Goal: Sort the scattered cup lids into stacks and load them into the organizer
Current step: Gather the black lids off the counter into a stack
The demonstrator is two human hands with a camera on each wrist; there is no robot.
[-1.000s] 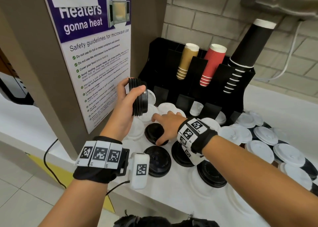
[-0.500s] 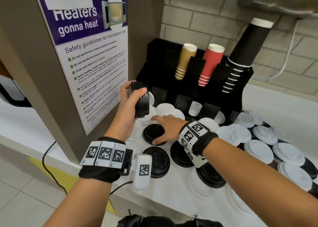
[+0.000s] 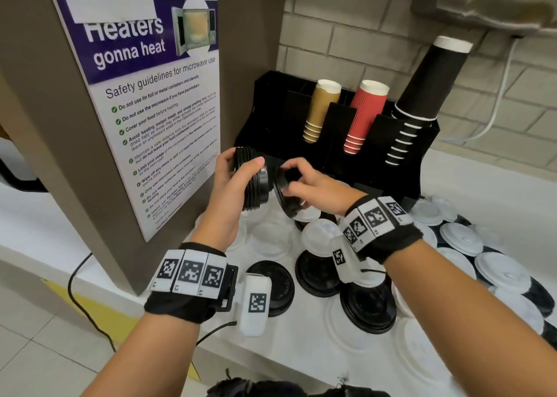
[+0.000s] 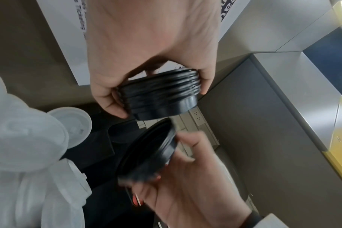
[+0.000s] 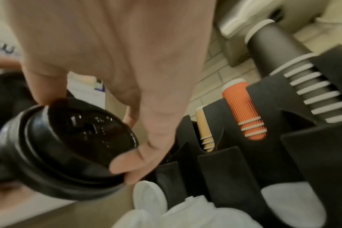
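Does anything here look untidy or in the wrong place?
Yes. Many white lids and black lids lie loose and overlapping on the counter in front of the organizer, not stacked.

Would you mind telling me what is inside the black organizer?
The black plastic organizer holds tan, red and black paper cup stacks; its lower slots are mostly hidden by hands.

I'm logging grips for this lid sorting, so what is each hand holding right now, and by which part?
The left hand grips a stack of black lids around its rims. The right hand holds a single black lid by its edge.
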